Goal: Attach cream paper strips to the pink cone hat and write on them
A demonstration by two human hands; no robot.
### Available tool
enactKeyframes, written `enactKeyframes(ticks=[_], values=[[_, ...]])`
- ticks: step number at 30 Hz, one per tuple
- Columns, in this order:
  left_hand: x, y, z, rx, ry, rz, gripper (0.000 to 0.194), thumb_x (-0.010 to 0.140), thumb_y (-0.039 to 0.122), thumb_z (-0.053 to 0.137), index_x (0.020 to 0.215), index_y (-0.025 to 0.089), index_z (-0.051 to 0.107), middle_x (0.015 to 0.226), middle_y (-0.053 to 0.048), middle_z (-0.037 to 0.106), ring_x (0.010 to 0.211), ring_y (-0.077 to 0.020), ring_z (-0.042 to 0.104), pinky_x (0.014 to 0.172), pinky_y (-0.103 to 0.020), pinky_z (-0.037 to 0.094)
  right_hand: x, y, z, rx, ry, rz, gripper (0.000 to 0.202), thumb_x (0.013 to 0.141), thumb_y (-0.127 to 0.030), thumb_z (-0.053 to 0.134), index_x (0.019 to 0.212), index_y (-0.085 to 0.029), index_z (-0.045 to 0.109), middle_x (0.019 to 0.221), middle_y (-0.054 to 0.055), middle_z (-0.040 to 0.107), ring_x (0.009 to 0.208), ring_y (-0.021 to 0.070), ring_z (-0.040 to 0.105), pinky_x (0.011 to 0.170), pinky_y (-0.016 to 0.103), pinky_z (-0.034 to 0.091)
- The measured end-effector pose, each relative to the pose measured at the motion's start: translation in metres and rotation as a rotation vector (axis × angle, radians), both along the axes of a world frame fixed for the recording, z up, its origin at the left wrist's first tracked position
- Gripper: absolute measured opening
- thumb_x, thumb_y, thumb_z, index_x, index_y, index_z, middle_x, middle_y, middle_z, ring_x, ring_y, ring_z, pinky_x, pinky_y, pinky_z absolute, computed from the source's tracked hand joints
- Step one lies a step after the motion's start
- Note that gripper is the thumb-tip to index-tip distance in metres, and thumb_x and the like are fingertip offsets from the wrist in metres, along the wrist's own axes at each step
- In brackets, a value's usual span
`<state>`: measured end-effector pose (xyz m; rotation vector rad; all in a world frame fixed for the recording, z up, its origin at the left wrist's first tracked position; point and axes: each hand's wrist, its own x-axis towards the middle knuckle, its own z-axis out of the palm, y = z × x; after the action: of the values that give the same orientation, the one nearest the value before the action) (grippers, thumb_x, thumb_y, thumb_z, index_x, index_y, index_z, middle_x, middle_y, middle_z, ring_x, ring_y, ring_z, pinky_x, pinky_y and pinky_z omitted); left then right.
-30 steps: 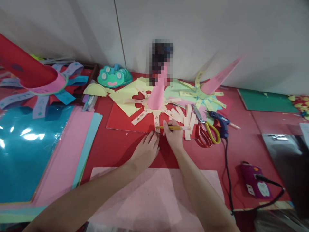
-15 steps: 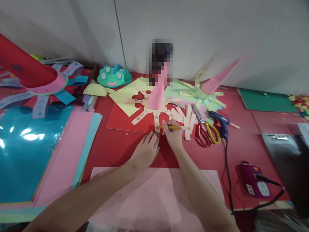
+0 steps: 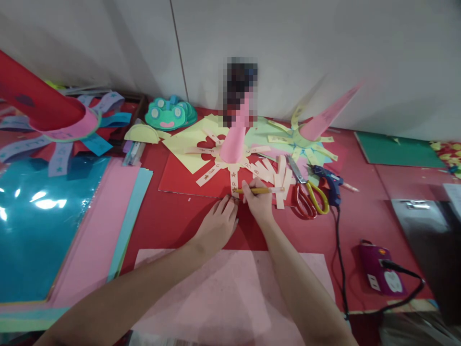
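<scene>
My right hand is closed around a yellow pen, its tip on a star at the end of a cream paper strip. That strip juts toward me from a scalloped paper base, under a pink paper cone. Letters and stars mark several of the strips. My left hand lies with fingers stretched forward, their tips by the strip's near end and the edge of the red board. Loose blank strips lie just right of the pen.
Scissors and a blue glue gun with a cord lie to the right, near a purple power box. Another pink cone stands behind. Coloured sheets and a red cone occupy the left.
The pen tip has shifted very slightly over the star on the strip. Both hands stay in nearly the same place.
</scene>
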<state>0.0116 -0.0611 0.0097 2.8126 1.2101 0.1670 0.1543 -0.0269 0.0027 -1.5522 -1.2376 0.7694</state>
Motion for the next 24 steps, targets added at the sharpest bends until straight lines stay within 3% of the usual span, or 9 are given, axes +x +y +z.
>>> enactKeyframes(ticks=[24], values=[[-0.0002,-0.0002,-0.0006,0.007,-0.021,0.0,0.042,0.092,0.018,0.032,0.127,0.001,0.046,0.121,-0.019,0.055,0.121,-0.0271,0.048,0.099,-0.037,0.042,-0.0012,0.0,0.0009,-0.004,0.055,-0.035,0.035,0.081,-0.046,0.056,0.06,-0.022,0.039,0.042,-0.009,0.047,0.039,0.008,0.044,0.047,0.021,0.037]])
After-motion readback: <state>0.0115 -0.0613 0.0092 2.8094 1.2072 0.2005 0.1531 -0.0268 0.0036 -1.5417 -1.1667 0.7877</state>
